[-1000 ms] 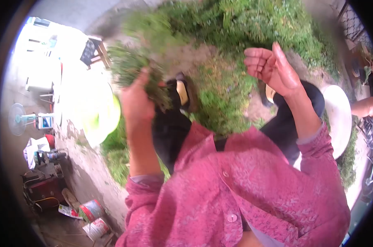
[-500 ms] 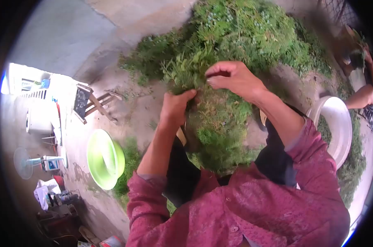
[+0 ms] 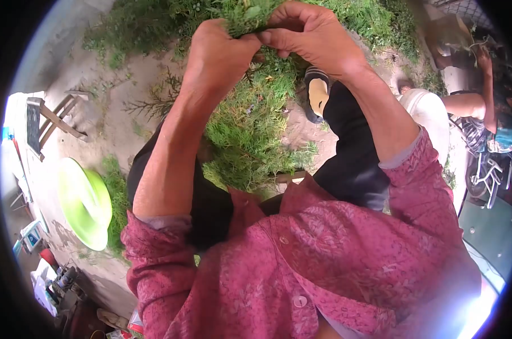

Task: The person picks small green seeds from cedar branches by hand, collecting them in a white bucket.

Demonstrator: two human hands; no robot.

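The left hand (image 3: 219, 59) is clenched around a bunch of evergreen sprigs (image 3: 247, 17), whose leafy part spreads at the top edge of the view. The right hand (image 3: 318, 42) is curled beside it, its thumb reaching across to the left thumb at the bunch's lower edge; whether it pinches any stem, I cannot tell. The 2 hands touch there.

Behind the hands, a heap of evergreen branches (image 3: 374, 22) runs along the ground. More green clippings (image 3: 239, 135) lie between the wearer's 2 legs, which are in black trousers (image 3: 352, 147). A dark shoe (image 3: 312, 93) stands to the right of these clippings, with a yellowish foot covering showing in its opening. The wearer's shirt (image 3: 323, 260) is patterned pink, with its sleeves pushed up.

To the left, a lime-green plastic basin (image 3: 83, 203) sits next to a strip of greenery (image 3: 114, 198), with a small wooden-legged stool (image 3: 55, 121) beyond it. A white tub (image 3: 428, 116) is right of the wearer's right forearm. At the far right, another person's hand (image 3: 484, 61) is beside a thin sprig (image 3: 476, 45).
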